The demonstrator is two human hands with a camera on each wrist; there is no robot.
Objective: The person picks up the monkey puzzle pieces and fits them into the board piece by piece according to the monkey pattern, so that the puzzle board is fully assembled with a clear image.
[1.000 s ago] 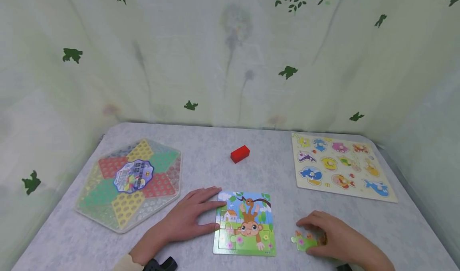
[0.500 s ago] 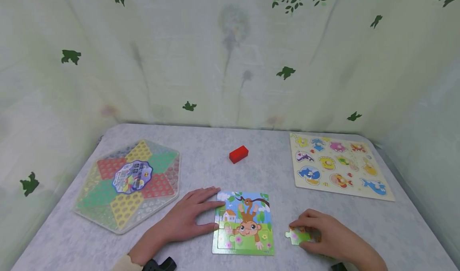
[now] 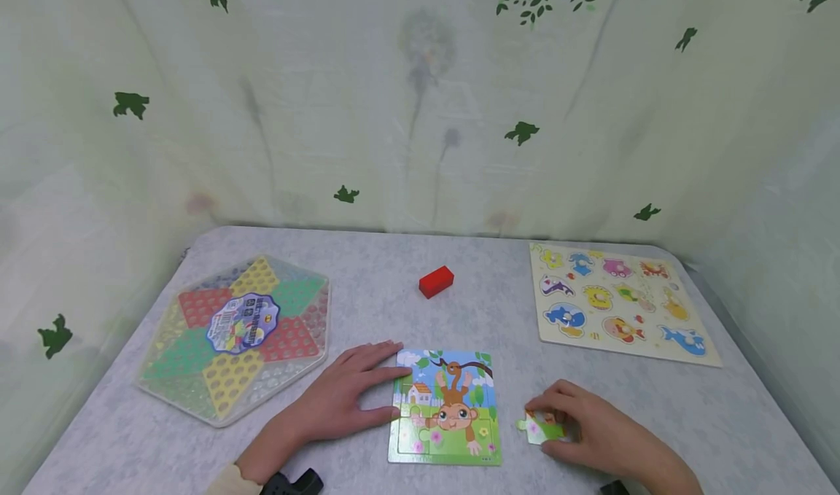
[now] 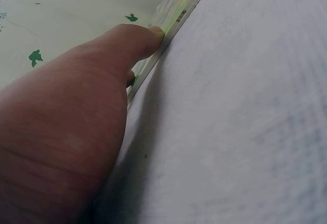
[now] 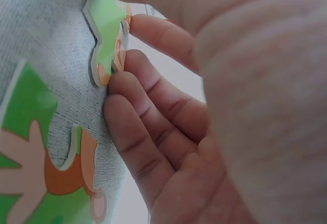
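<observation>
In the head view a monkey jigsaw puzzle lies flat at the front middle of the table. My left hand rests at its left side with fingers extended, index fingertip and thumb tip on the left border. The left wrist view shows that thumb at the puzzle's edge. To the right, my right hand pinches a green jigsaw piece with pink flowers. In the right wrist view its fingertips meet the piece, beside a smaller orange-and-white part.
Another jigsaw piece, green with a monkey's hand, lies under my right palm, hidden in the head view. A red block sits at the back middle. A hexagonal Chinese checkers board is at left, a wooden peg puzzle board at back right.
My right hand has slid the green piece a little to the left and away from me, nearer the monkey puzzle. The left hand has stayed at the puzzle's left border.
</observation>
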